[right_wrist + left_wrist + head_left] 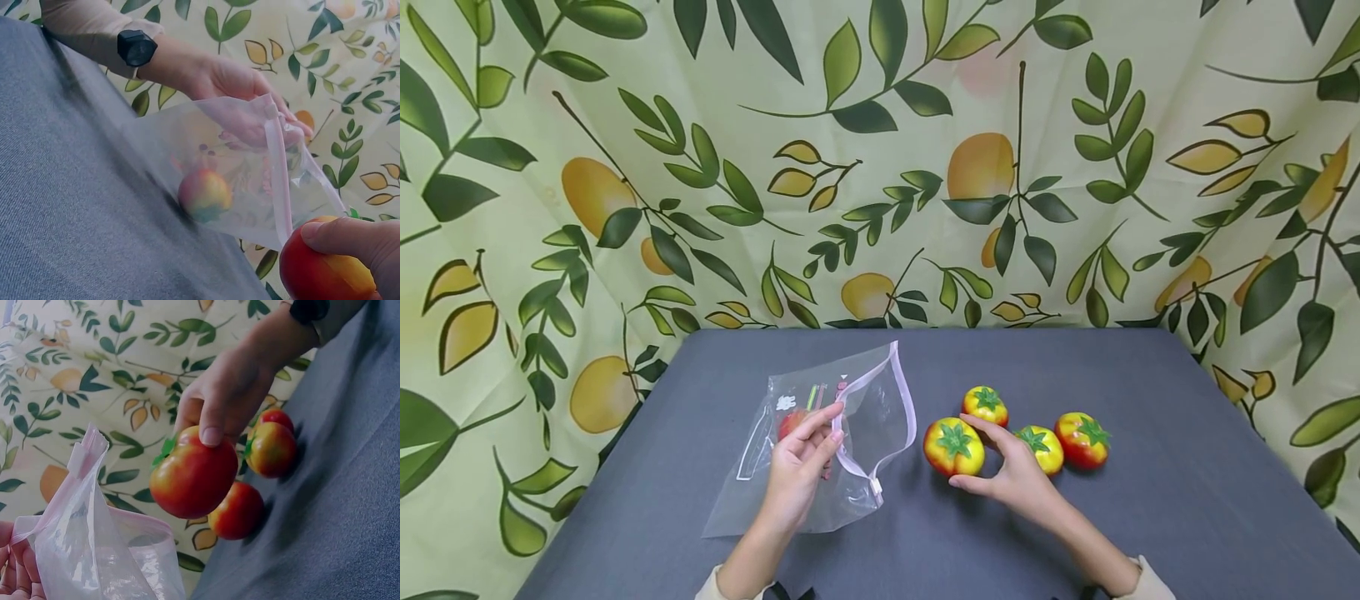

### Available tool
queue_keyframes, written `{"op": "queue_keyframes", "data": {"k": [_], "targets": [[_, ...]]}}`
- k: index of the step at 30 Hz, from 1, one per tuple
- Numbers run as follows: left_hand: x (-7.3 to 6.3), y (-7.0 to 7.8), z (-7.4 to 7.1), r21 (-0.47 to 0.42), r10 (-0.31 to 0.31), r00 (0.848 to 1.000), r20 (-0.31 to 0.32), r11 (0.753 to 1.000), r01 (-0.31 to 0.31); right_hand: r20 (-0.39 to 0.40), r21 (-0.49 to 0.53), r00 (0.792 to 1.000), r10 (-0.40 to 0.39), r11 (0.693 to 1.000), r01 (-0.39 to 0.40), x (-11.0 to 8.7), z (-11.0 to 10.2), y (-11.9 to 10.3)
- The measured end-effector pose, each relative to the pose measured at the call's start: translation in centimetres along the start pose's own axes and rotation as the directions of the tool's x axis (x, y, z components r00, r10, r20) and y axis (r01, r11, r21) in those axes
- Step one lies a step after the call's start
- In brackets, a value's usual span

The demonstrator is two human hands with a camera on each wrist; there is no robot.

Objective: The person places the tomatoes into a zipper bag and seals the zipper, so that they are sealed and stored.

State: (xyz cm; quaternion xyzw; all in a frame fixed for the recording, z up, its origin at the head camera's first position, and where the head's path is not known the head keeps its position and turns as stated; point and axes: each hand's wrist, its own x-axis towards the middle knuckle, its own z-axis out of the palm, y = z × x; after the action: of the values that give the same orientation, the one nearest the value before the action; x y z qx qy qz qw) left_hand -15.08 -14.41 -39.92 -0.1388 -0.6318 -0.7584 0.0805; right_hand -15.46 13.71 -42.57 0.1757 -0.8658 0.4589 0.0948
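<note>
My left hand [800, 467] pinches the rim of a clear zip bag [752, 492] with a pale pink slider edge, its mouth spread toward the right. Inside the bag lies a red-yellow toy tomato [205, 192], seen through the plastic in the right wrist view. With thumb and fingers my right hand [1018, 479] grips another toy tomato [953, 447], just right of the bag's mouth. In the left wrist view this held tomato [194, 474] appears lifted off the table. The palm side of my right hand is partly hidden.
Beyond my right hand are three more toy tomatoes: one behind [985, 405], one partly covered by the hand [1042, 448], and one farther right [1082, 440]. The dark grey table [1187, 500] meets a leaf-patterned cloth [880, 167] at its back edge.
</note>
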Motion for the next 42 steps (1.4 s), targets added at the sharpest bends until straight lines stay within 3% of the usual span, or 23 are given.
{"op": "queue_keyframes", "data": {"k": [20, 33, 42], "targets": [[0.0, -0.2, -0.1, 0.017, -0.048, 0.999, -0.007, 0.999, 0.048, 0.020, 0.019, 0.999, 0.038, 0.999, -0.038, 0.8, 0.1, -1.1], [-0.1, -0.3, -0.1, 0.015, -0.043, 0.999, -0.003, 0.999, 0.043, 0.037, 0.070, 0.997, 0.064, 0.995, -0.067, 1.5, 0.3, -2.2], [0.0, -0.4, 0.1, 0.005, -0.036, 0.999, 0.005, 0.999, 0.036, 0.027, 0.094, 0.999, 0.042, 0.995, -0.044, 2.0, 0.9, -2.6]]}}
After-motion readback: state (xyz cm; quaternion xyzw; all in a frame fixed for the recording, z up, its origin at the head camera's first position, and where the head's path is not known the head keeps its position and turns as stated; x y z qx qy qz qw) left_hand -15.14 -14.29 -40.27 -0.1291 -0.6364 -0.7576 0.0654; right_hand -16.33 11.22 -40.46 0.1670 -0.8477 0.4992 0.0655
